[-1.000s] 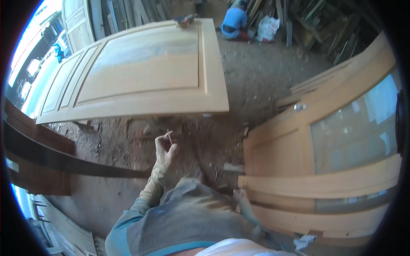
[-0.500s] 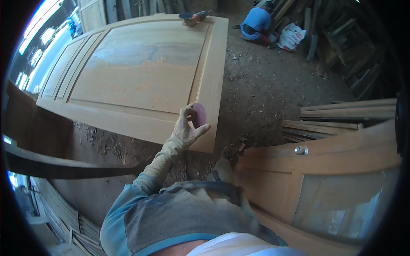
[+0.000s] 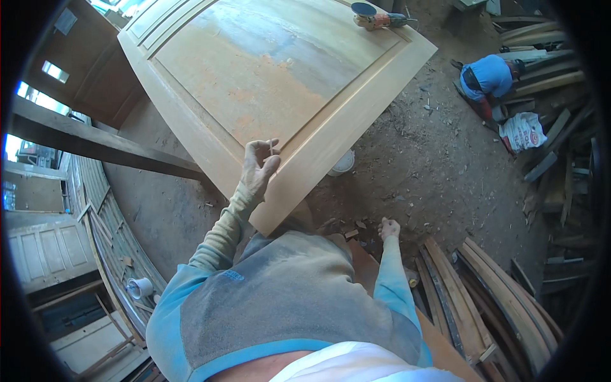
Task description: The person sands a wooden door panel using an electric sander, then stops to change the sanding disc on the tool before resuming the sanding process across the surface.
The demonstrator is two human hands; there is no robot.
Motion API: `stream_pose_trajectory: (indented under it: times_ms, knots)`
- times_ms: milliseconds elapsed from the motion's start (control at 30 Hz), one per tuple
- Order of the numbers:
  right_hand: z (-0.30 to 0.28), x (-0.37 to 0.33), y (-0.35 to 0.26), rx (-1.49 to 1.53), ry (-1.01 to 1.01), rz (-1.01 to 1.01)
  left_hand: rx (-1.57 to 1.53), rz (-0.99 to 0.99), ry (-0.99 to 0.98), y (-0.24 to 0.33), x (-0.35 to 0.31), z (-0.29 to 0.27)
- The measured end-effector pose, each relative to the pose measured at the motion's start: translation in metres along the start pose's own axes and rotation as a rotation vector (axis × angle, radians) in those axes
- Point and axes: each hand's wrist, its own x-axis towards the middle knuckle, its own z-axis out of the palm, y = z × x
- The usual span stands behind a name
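Observation:
Between the thumb and fingers of my left hand is a thin round sanding disc, seen almost edge-on. That hand is over the near corner of a pale wooden door panel, whose recessed middle carries orange-brown dust and a greyish patch. My right hand hangs low at my right side, apart from the panel, fingers curled; whatever they may hold is hidden. On the panel's far edge lies an angle grinder with a dark round pad.
A crouching person in blue is at the far right beside a white sack. Curved wooden planks are stacked at my lower right. A dark beam crosses on the left. A white bucket stands by the panel.
The view has swung to the right, so the panel appears turned and nearer. The disc has gone from face-on to nearly edge-on. My right hand has come into view.

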Motion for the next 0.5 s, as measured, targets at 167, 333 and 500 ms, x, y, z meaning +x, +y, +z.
stream_pose_trajectory:
  times_ms: [167,333,500]
  knots:
    - [0.012,0.068,-0.128,-0.203,-0.037,-0.247,-0.104,-0.008,0.21,-0.002,0.008,0.002]
    - [0.033,0.118,-0.224,-0.203,0.017,-0.508,-0.168,0.028,0.36,-0.024,0.043,0.01]
    - [0.022,0.11,-0.342,-0.034,0.074,-0.823,-0.357,0.0,0.444,-0.026,0.065,0.033]
